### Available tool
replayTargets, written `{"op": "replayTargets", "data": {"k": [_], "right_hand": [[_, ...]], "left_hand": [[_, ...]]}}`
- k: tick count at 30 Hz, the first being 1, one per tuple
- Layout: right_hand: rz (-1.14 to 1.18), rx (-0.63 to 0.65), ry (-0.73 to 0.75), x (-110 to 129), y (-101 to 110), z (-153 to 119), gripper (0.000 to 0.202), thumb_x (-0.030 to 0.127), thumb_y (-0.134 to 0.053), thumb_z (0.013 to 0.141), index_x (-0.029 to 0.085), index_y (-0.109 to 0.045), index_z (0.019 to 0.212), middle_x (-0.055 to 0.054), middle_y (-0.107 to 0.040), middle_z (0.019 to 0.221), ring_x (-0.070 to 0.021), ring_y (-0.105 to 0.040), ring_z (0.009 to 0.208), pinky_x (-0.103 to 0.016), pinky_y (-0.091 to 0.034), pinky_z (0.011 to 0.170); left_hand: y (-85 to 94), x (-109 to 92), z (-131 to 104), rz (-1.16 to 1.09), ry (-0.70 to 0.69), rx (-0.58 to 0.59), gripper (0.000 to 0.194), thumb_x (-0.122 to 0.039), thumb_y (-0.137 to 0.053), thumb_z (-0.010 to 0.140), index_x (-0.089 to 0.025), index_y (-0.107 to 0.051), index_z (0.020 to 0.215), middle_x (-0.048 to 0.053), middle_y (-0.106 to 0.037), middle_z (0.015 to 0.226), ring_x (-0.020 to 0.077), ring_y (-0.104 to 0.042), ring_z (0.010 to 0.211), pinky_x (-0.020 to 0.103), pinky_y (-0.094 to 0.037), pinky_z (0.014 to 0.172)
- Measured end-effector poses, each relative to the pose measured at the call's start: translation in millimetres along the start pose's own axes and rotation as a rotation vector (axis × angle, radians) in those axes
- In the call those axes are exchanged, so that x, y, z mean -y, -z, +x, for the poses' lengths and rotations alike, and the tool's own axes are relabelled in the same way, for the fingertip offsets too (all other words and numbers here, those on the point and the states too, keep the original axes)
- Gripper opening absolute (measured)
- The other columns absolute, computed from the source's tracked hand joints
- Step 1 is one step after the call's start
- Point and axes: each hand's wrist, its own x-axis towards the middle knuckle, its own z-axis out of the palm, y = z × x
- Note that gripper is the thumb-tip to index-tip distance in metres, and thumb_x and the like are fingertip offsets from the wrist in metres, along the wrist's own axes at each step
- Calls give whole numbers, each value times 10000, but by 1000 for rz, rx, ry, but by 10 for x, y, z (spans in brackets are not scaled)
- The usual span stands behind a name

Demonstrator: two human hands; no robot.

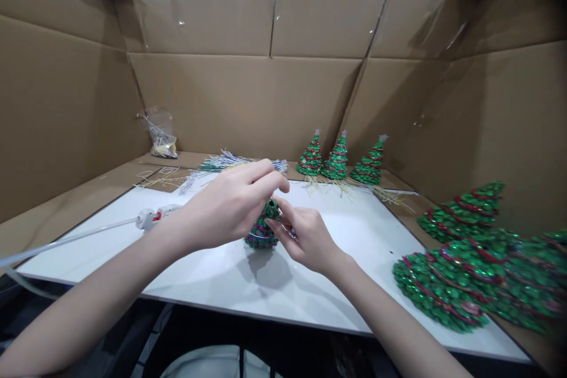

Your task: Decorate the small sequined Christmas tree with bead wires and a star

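A small green beaded Christmas tree (262,235) with purple-red and pale trim is between my two hands, over the white board. Its open green top points up toward me. My right hand (305,233) grips the tree's right side near the top, thumb and fingers pinched around it. My left hand (241,198) arches over the upper left side with its fingers bent closed. The fingertips of that hand are hidden behind the tree's top, so what they pinch does not show.
Three finished-looking trees (337,158) stand at the back right, several larger ones (447,283) at the right edge. Wire strands (230,160) lie at the back. A clear bag (162,136) sits back left. A white rod (88,237) with white-red fittings reaches in from the left. Cardboard walls (212,94) surround the white board (212,283).
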Motion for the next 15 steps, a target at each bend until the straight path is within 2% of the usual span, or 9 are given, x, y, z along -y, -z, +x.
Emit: {"op": "replayTargets", "data": {"k": [7,11,15], "right_hand": [[-7,-29,24,-17,-8,0,295,227,-433,900,135,-424,1181,43,-531,536,-121,-411,424,-230,-309,473],[29,12,-15,-9,1,2,268,230,-440,897,128,-454,1145,55,-502,504,-112,-376,398,-225,-304,461],[40,5,-11,-11,-1,5,330,227,-438,897,105,-438,1203,51,-510,502,-119,-402,406,-226,-315,467]], "left_hand": [[-51,-18,14,-1,-9,59,236,-27,-368,837,-147,-533,955,54,-569,874,158,-507,756,247,-394,646],[-108,-21,17,-15,-4,79,272,-29,-360,832,-146,-519,1020,70,-541,954,163,-507,776,260,-414,650],[-148,-5,12,-91,-9,54,338,-11,-348,819,-151,-475,1100,77,-507,1042,161,-512,829,260,-448,688]]}}
